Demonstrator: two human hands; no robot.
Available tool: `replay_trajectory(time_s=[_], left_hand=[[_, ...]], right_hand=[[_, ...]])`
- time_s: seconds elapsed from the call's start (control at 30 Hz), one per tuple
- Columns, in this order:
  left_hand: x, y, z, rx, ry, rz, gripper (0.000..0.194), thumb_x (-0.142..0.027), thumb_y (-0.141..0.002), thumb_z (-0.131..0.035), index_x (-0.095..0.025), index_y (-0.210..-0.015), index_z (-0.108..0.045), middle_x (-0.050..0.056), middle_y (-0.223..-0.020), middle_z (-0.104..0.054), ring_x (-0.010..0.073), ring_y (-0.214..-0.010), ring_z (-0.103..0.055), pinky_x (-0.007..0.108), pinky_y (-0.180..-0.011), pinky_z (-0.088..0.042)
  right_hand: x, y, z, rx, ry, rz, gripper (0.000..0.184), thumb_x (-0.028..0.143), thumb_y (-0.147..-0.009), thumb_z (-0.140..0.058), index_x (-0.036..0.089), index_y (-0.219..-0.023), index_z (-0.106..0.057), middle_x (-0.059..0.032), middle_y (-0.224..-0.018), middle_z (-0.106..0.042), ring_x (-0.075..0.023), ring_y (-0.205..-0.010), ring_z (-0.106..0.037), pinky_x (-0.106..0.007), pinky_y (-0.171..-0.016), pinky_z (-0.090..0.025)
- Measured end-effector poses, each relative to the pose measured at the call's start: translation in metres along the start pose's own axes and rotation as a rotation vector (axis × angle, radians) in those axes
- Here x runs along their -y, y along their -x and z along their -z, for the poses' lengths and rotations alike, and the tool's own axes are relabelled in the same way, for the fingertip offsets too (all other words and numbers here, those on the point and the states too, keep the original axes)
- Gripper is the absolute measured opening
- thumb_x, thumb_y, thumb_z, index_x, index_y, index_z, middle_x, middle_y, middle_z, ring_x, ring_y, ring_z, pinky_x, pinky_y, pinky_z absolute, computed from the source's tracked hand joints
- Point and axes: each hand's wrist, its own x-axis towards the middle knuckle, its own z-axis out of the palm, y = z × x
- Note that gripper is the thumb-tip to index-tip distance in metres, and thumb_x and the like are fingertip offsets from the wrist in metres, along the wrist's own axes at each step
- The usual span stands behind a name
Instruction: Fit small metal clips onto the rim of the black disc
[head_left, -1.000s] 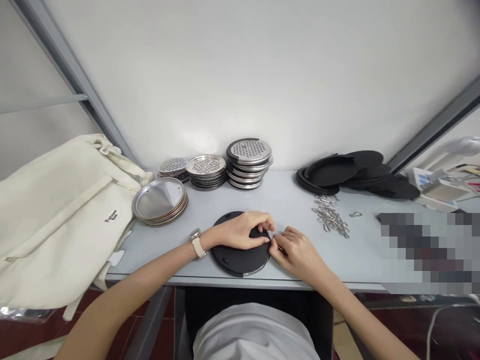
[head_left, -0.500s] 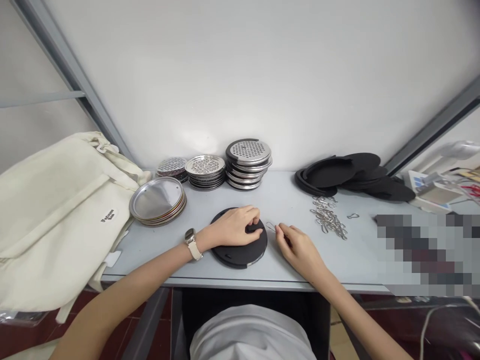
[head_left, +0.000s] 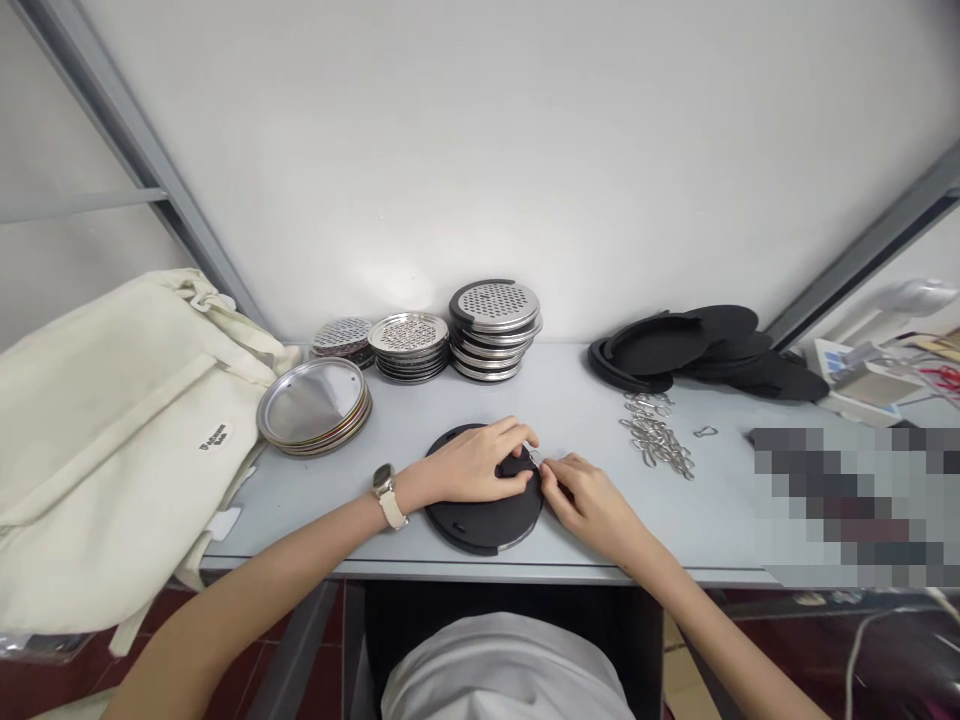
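A round black disc (head_left: pixel 487 527) lies near the table's front edge, with a small slot on its face and a shiny strip along its lower right rim. My left hand (head_left: pixel 480 463) rests across it, thumb and fingers closed around a dark part at its right side. That part is mostly covered by the fingers. Just right of the disc, my right hand (head_left: pixel 589 495) pinches a small metal wire clip (head_left: pixel 534 455), which reaches to the disc's edge beside my left fingertips. Whether the clip passes through the disc cannot be made out.
Several similar clips (head_left: pixel 656 440) lie in a pile to the right. Behind them are black discs (head_left: pixel 660 345). Stacks of perforated metal discs (head_left: pixel 499 305) stand along the wall, with plain metal plates (head_left: pixel 311 400) nearer. A cream bag (head_left: pixel 112 430) leans at the left.
My right hand has moved slightly left, bringing the wire clip from beside the disc to its edge. The disc and my left hand have shifted a little right and toward me.
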Motion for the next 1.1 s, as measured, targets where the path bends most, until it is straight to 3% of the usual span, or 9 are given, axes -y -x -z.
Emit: replay_trajectory(time_s=[0.1,0.43,1.1], left_hand=[[-0.001,0.000,0.001,0.025,-0.019,-0.026,0.024,-0.024,-0.084,-0.054,-0.020,-0.108,-0.051,0.005,-0.100,-0.054,0.0151,-0.080,-0.056,0.026,-0.075,-0.045],[0.007,-0.001,0.000,0.073,0.109,-0.023,0.027,-0.025,-0.083,-0.058,-0.018,-0.109,-0.055,0.003,-0.091,-0.055,0.0137,-0.077,-0.054,0.026,-0.074,-0.044],[0.006,-0.002,0.000,0.085,0.246,-0.034,0.018,-0.022,-0.077,-0.064,-0.016,-0.094,-0.060,0.001,-0.083,-0.052,0.0100,-0.068,-0.051,0.022,-0.065,-0.043]], right_hand=[[-0.001,0.001,-0.001,-0.003,0.010,-0.019,0.034,0.023,-0.097,-0.032,0.021,-0.064,-0.043,0.0001,-0.056,-0.049,-0.0164,-0.059,-0.048,-0.028,-0.062,-0.036],[-0.003,0.000,0.002,-0.002,0.054,0.026,0.036,0.022,-0.096,-0.034,0.019,-0.063,-0.048,0.0000,-0.057,-0.046,-0.0153,-0.059,-0.044,-0.031,-0.070,-0.037],[-0.001,0.004,0.002,0.014,0.065,0.097,0.036,0.016,-0.091,-0.041,0.020,-0.055,-0.043,0.0004,-0.054,-0.045,-0.0148,-0.057,-0.044,-0.028,-0.064,-0.037]])
